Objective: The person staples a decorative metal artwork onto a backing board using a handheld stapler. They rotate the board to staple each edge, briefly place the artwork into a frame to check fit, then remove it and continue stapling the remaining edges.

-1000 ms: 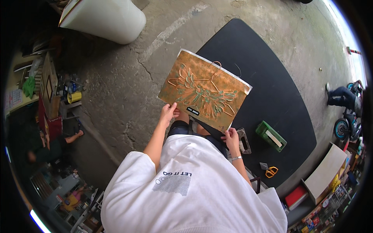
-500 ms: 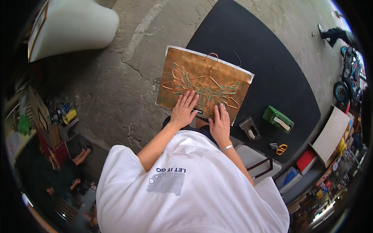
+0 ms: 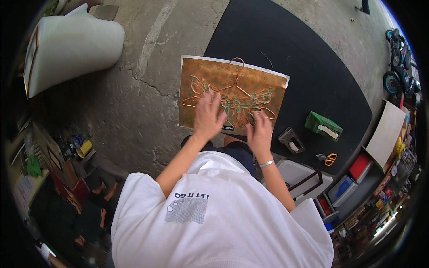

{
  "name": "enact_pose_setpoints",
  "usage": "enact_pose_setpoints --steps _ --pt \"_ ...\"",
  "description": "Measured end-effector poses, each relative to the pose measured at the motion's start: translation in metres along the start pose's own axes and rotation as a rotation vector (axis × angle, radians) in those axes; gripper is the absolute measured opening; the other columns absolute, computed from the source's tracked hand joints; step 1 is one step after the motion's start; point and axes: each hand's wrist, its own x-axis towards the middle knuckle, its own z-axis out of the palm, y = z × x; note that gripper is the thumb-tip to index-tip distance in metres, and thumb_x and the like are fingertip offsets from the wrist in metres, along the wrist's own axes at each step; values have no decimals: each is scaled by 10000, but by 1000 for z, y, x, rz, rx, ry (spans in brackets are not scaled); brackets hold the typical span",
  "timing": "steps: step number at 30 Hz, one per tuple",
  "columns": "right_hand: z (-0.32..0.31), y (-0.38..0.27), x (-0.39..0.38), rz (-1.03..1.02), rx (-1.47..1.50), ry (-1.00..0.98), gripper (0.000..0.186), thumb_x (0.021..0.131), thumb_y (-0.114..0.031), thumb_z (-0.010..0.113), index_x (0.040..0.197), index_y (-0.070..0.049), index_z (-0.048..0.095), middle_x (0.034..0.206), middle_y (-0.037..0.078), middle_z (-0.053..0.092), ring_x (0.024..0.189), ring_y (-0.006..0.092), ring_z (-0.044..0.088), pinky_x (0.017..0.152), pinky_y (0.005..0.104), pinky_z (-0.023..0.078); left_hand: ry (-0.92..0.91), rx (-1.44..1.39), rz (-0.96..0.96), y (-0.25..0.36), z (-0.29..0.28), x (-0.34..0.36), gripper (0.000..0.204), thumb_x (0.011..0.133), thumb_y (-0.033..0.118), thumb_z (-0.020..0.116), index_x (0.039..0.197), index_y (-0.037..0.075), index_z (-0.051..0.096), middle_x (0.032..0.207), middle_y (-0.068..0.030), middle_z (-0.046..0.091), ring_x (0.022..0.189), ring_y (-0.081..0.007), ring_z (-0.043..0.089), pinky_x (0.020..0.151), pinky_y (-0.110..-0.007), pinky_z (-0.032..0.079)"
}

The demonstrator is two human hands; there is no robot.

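A copper-brown panel (image 3: pixel 277 85) with a pale border lies partly over the left edge of a black table (image 3: pixel 321 76), close to my body. Across it runs a raised leafy relief (image 3: pixel 241 103) in green and copper. A copper wire hanger (image 3: pixel 236 80) lies on the panel, its hook reaching past the top edge. My left hand (image 3: pixel 208 118) is over the relief's left part, fingers stretched and slightly blurred. Near the lower right part is my right hand (image 3: pixel 259 134), fingers apart. Whether either hand touches the panel, I cannot tell. A small black label (image 3: pixel 228 127) shows between them.
To the right on the table are a green box (image 3: pixel 324 125), a dark open holder (image 3: pixel 291 140) and orange-handled scissors (image 3: pixel 330 159). A thin dark wire (image 3: pixel 267 60) lies beyond the panel. A large white roll (image 3: pixel 76 51) is at the far left; a person sits at lower left.
Both hands, flat on the panel before, now look lifted a little, with the fingers blurred. More of the black label is uncovered. The whole view has shifted slightly.
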Motion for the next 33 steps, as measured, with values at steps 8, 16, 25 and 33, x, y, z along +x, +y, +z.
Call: enact_pose_setpoints --steps 8,16,25,33 --pt "15 92 70 569 338 304 463 958 -276 662 1263 51 539 1185 179 574 988 248 595 894 369 494 -75 -989 -738 -155 -57 115 486 859 347 796 1141 14 584 1037 -110 676 928 -199 641 854 -376 501" --pt "-23 86 87 516 1180 227 244 1018 -227 618 1144 -20 589 963 -10 631 862 65 566 792 233 466 275 -1396 -476 -96 -88 91 172 970 140 681 1063 33 583 1017 -55 674 902 -108 627 805 -267 505" --pt "-116 28 60 96 1439 301 303 1009 -146 616 1277 -17 565 1202 12 627 1122 96 550 1031 272 395 227 -1255 -214 -57 -182 5 169 989 165 657 1092 59 576 1056 -23 642 1045 -71 554 894 -249 442" --pt "-129 51 93 -141 1594 147 130 1008 -185 633 987 -87 550 947 -58 558 898 40 497 837 207 404 -306 -945 -139 10 -246 15 626 937 628 571 1139 36 591 1155 -93 660 1112 -190 610 947 -362 474"
